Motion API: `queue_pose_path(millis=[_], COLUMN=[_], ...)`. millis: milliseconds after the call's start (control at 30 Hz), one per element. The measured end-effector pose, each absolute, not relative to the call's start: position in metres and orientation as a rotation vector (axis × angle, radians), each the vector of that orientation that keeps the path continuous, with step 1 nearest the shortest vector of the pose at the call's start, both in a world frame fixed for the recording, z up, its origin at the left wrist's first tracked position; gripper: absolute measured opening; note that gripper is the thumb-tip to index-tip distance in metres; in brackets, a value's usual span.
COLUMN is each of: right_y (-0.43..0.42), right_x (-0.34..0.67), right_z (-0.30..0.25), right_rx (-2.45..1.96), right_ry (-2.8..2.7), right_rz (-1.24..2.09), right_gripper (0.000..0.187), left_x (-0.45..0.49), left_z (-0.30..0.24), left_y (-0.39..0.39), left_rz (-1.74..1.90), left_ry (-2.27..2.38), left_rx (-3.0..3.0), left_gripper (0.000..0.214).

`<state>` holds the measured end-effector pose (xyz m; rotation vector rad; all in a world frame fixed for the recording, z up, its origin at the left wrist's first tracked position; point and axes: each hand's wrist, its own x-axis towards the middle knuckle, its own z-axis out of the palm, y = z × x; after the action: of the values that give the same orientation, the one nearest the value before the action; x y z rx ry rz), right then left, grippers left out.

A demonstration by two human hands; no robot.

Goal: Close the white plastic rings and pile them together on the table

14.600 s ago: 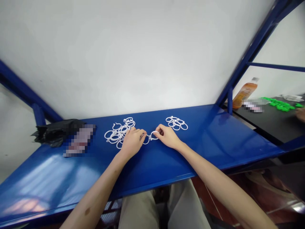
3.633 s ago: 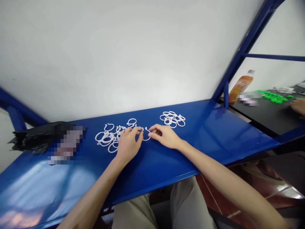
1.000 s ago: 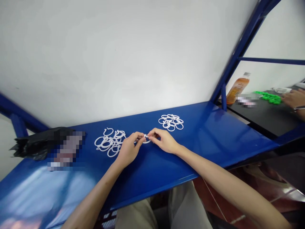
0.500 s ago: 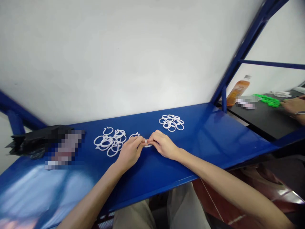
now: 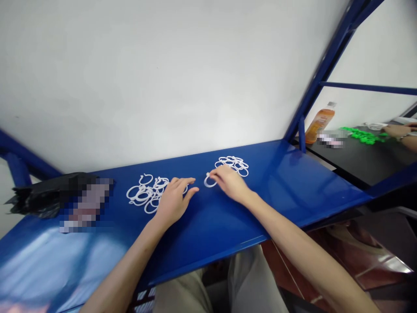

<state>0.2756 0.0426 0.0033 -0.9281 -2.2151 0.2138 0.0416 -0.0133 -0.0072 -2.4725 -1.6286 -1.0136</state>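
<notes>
My right hand (image 5: pixel 230 182) pinches a white plastic ring (image 5: pixel 208 184) between thumb and fingers, just above the blue table (image 5: pixel 208 243). Behind that hand lies a cluster of closed-looking white rings (image 5: pixel 243 170), partly covered by it. My left hand (image 5: pixel 175 198) has its thumb and fingers apart and holds nothing. Left of it spreads a pile of white rings (image 5: pixel 140 194), some with an open gap and small knobs at the ends. Another white ring (image 5: pixel 186 188) is mostly hidden behind my left fingers.
A black plastic bag (image 5: pixel 48 191) and a blurred-out item (image 5: pixel 87 204) lie at the table's left. On a dark table to the right are an orange drink bottle (image 5: pixel 321 122), green pieces (image 5: pixel 365 135) and a co-worker's hands (image 5: pixel 399 131). A white wall rises behind.
My hands have come apart. The right one has moved right and away from me with the white ring, while the left has let go and spread its fingers.
</notes>
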Motion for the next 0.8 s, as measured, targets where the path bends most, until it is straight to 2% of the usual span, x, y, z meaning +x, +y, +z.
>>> queue_pose_path(millis=[133, 233, 367, 633, 800], right_y=[0.070, 0.079, 0.076, 0.074, 0.077], right_x=[0.327, 0.350, 0.349, 0.345, 0.346], right_z=[0.008, 0.006, 0.005, 0.005, 0.004], right_rx=[-1.425, -1.586, -1.620, -1.665, -1.611], right_ry=[-1.948, -1.965, -2.008, -1.983, -1.973], right_rz=[-0.088, -0.050, 0.092, 0.091, 0.031], right_gripper=[0.017, 0.016, 0.009, 0.008, 0.009], left_x=[0.028, 0.024, 0.023, 0.021, 0.023], left_z=[-0.017, -0.021, -0.017, -0.014, -0.002], left_y=[-0.008, -0.007, -0.007, -0.009, -0.011], left_rz=[-0.768, -0.673, -0.674, -0.658, -0.869], left_ry=[-1.682, -1.706, -1.699, -1.707, -1.661], left_rx=[-2.358, -2.364, -2.380, -2.332, -2.274], left_gripper=[0.027, 0.027, 0.024, 0.016, 0.017])
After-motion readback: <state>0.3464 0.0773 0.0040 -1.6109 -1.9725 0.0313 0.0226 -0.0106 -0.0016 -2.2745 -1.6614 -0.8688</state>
